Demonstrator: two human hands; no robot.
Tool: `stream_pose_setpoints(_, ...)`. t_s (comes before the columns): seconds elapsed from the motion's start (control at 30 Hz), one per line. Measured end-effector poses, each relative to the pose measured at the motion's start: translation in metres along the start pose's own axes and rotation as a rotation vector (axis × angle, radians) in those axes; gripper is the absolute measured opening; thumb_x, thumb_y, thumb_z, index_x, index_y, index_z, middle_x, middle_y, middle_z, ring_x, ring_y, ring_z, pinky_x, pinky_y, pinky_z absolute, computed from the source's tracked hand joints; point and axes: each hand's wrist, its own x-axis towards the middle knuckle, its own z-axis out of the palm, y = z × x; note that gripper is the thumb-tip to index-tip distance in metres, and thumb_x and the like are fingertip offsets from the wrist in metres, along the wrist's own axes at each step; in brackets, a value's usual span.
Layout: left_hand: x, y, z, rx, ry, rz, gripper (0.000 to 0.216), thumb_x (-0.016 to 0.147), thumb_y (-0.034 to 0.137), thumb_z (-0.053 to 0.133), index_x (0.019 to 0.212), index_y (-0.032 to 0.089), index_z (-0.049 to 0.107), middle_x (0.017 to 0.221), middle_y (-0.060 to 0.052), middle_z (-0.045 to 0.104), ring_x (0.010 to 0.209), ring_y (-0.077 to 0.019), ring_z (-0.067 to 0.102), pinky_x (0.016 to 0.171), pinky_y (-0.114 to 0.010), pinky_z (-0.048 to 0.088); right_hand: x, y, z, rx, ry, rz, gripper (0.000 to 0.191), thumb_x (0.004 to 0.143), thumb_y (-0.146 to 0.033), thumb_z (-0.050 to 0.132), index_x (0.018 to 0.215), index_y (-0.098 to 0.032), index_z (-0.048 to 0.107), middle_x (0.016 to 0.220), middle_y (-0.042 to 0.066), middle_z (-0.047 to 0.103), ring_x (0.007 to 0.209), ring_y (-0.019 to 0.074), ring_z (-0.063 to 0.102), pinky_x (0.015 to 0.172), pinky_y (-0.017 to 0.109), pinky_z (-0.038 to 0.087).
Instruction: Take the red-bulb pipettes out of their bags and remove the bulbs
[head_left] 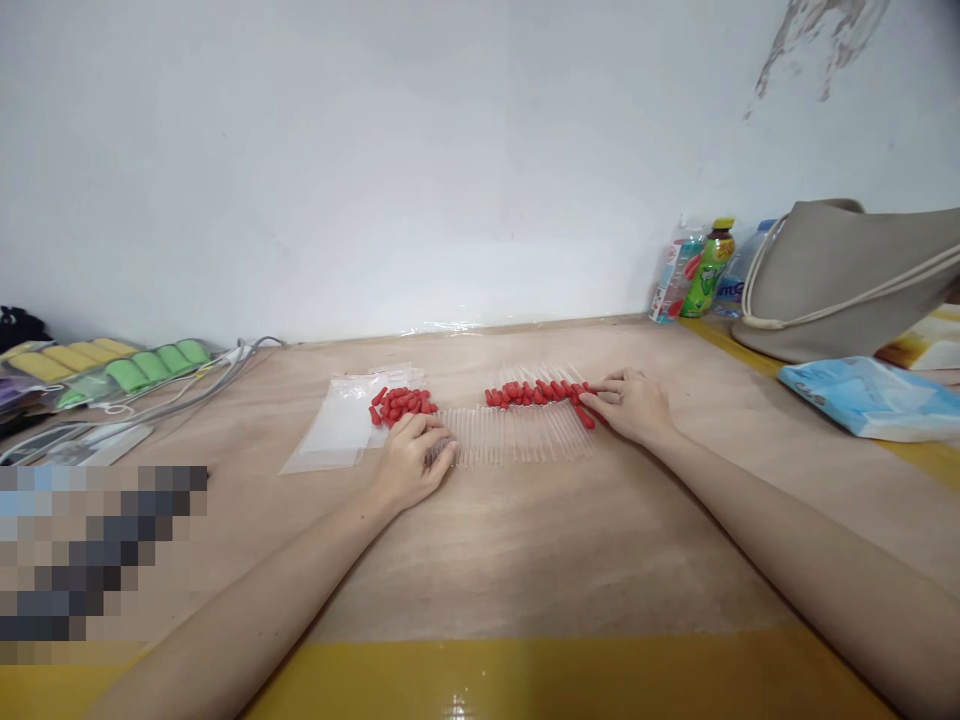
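A row of clear glass dropper tubes (517, 436) lies side by side on the table, with red rubber bulbs (536, 392) along its far edge. More clear tubes stick out behind the bulbs. My left hand (411, 455) is curled at the row's left end, its thumb and fingers closed about the tubes there. Beside it is a loose pile of red rubber bulbs (401, 403), partly on clear plastic bags (322, 430). At the right end, the thumb and fingers of my right hand (630, 405) pinch the last red bulb. One bulb there sits askew, nearer to me.
Bottles (709, 268) stand against the wall at back right, beside a grey bag (840, 275) and a blue-white packet (862, 398). Cables (202, 385) and green and yellow packaged items (157, 366) lie at left. Yellow tape (465, 680) covers the table's front edge.
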Motion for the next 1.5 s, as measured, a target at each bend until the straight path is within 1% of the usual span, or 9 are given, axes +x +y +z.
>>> stream_pose_setpoints(0.33,0.001,0.004,0.0,0.055,0.005,0.002,0.013,0.079,0.026,0.055,0.081,0.019,0.066,0.087,-0.006,0.061,0.083,-0.0199,0.053,0.075,-0.037,0.044,-0.003,-0.006,0.004,0.034,0.023,-0.007,0.027,0.078,-0.045,0.052,0.079,-0.026,0.072,0.088,0.005,0.063,0.086,0.0234,0.05,0.071,0.036,0.033)
stream_pose_setpoints(0.53,0.0,0.001,0.001,0.047,0.02,0.009,0.013,0.079,0.025,0.055,0.084,0.018,0.065,0.089,-0.006,0.06,0.086,-0.0201,0.053,0.077,-0.037,0.044,-0.002,-0.005,0.004,0.191,0.198,0.101,0.029,0.078,-0.044,0.051,0.08,-0.023,0.072,0.087,0.005,0.062,0.085,0.0213,0.051,0.076,0.037,0.035)
stream_pose_setpoints(0.7,0.001,0.002,-0.003,0.06,0.051,0.019,0.027,0.081,0.026,0.052,0.106,0.019,0.058,0.103,-0.009,0.058,0.099,-0.0226,0.052,0.086,-0.04,0.043,-0.016,-0.025,-0.002,0.278,0.383,-0.115,0.026,0.081,-0.04,0.051,0.084,-0.025,0.071,0.083,0.005,0.06,0.08,0.0191,0.052,0.078,0.037,0.035)
stream_pose_setpoints(0.83,0.002,0.009,-0.006,0.117,0.075,0.096,0.046,0.083,0.025,0.051,0.127,0.018,0.042,0.123,-0.012,0.051,0.115,-0.0261,0.045,0.096,-0.043,0.037,-0.038,-0.051,-0.005,0.29,0.289,-0.416,0.017,0.08,-0.033,0.056,0.089,-0.03,0.07,0.083,0.003,0.062,0.078,0.0176,0.052,0.075,0.037,0.034)
stream_pose_setpoints(0.97,0.004,0.017,-0.004,0.143,0.034,0.208,0.043,0.085,0.025,0.049,0.127,0.022,0.043,0.126,-0.01,0.051,0.121,-0.0253,0.042,0.098,-0.044,0.035,-0.051,-0.068,-0.006,0.328,0.194,-0.587,0.017,0.081,-0.03,0.056,0.092,-0.034,0.068,0.084,0.001,0.063,0.079,0.0164,0.051,0.073,0.035,0.032)
stream_pose_setpoints(1.13,0.008,0.025,0.003,0.125,0.042,0.306,0.021,0.084,0.024,0.052,0.103,0.019,0.06,0.114,-0.008,0.06,0.117,-0.0239,0.048,0.099,-0.045,0.036,-0.054,-0.071,-0.005,0.368,0.159,-0.655,0.017,0.081,-0.028,0.057,0.091,-0.035,0.068,0.083,-0.001,0.065,0.076,0.0148,0.05,0.072,0.033,0.031)
stream_pose_setpoints(1.23,0.008,0.028,0.006,0.089,0.031,0.307,0.014,0.085,0.019,0.05,0.093,0.018,0.062,0.108,-0.007,0.064,0.115,-0.0223,0.05,0.097,-0.043,0.04,-0.054,-0.071,-0.006,0.364,0.139,-0.657,0.017,0.081,-0.029,0.057,0.093,-0.033,0.068,0.087,0.0,0.066,0.079,0.016,0.052,0.073,0.034,0.033)
stream_pose_setpoints(1.4,0.008,0.031,0.009,0.056,0.025,0.321,0.013,0.084,0.019,0.051,0.091,0.017,0.061,0.105,-0.007,0.065,0.114,-0.0215,0.051,0.096,-0.04,0.042,-0.058,-0.08,-0.007,0.277,0.099,-0.692,0.032,0.079,-0.04,0.057,0.107,-0.026,0.062,0.105,0.005,0.064,0.096,0.0215,0.054,0.083,0.04,0.034)
stream_pose_setpoints(1.5,0.009,0.034,0.01,0.065,0.027,0.368,0.013,0.085,0.019,0.051,0.093,0.017,0.061,0.102,-0.006,0.066,0.112,-0.0205,0.052,0.097,-0.04,0.041,-0.061,-0.087,-0.004,0.228,0.117,-0.738,0.032,0.08,-0.04,0.056,0.108,-0.024,0.061,0.104,0.005,0.066,0.1,0.0211,0.055,0.087,0.04,0.035)
